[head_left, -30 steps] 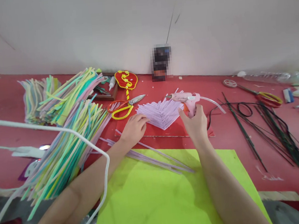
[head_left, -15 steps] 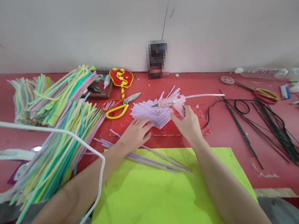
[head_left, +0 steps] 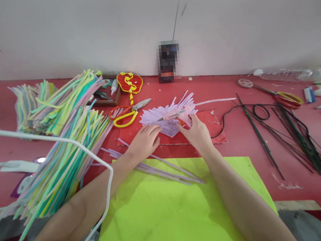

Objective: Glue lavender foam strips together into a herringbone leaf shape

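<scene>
A pink hot glue gun (head_left: 174, 114) is gripped in my right hand (head_left: 197, 134), its nozzle pointing left over a lilac piece (head_left: 170, 130). That piece is made of many short pipe cleaners laid in a V pattern, roughly heart-shaped. A clear glue stick (head_left: 216, 101) juts from the back of the gun. My left hand (head_left: 145, 141) lies with extended fingers on the lower left edge of the piece. Beneath it is a red board (head_left: 216, 128). Loose lilac pipe cleaners (head_left: 168, 175) lie below my left hand, partly on a yellow-green sheet (head_left: 179, 212).
Scissors (head_left: 126, 115) with red and yellow handles lie left of the piece, below a red ornament (head_left: 136, 82). Bundles of coloured pipe cleaners (head_left: 60, 166) fill the left side, crossed by a white cable (head_left: 75, 143). Dark green stems (head_left: 300, 142) and more scissors (head_left: 286, 99) are at right.
The glue gun in my right hand has moved left and slightly down, so its nozzle is nearer my left fingers. My left hand has barely shifted.
</scene>
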`<state>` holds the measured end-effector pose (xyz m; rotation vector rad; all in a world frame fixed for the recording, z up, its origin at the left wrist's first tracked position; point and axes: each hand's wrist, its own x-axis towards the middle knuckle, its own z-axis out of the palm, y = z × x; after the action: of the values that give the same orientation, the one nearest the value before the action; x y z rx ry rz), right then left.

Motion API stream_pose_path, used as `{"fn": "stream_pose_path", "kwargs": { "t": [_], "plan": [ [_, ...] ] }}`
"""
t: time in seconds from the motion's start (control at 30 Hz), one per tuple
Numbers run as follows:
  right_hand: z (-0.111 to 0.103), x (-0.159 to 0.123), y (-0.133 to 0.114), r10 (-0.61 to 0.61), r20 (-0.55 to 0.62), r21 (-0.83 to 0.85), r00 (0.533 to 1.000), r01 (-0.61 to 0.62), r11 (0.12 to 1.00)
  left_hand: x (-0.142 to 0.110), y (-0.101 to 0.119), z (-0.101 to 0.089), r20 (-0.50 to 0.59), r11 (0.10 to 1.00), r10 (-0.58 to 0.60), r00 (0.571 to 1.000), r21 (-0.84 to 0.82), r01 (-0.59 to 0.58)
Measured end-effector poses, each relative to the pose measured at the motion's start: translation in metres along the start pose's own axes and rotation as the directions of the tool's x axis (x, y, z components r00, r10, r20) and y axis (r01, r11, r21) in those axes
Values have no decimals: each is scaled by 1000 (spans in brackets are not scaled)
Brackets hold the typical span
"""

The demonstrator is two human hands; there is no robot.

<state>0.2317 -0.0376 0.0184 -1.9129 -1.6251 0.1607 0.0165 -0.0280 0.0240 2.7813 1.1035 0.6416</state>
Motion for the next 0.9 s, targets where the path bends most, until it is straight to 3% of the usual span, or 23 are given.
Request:
{"fn": "stream_pose_path", "kwargs": {
  "t": [0.2,0.5,0.73,0.9],
  "plan": [
    [-2,0,-2,17,30,-3,999,-17,1000,-1,-13,-5,-169,972,-206,964,83,222],
    [-3,0,-3,9,43,-19,999,-8,1000,-2,-21,-1,-142,972,-219,965,58,229],
    [-4,-3,-7,-32,-7,-20,999,32,999,-2,-32,-3,-194,908,-407,893,21,419],
    [1,-14,-32,-79,-14,-34,997,78,996,-1,-40,-4,-192,879,-470,862,-7,478]
  ]
}}
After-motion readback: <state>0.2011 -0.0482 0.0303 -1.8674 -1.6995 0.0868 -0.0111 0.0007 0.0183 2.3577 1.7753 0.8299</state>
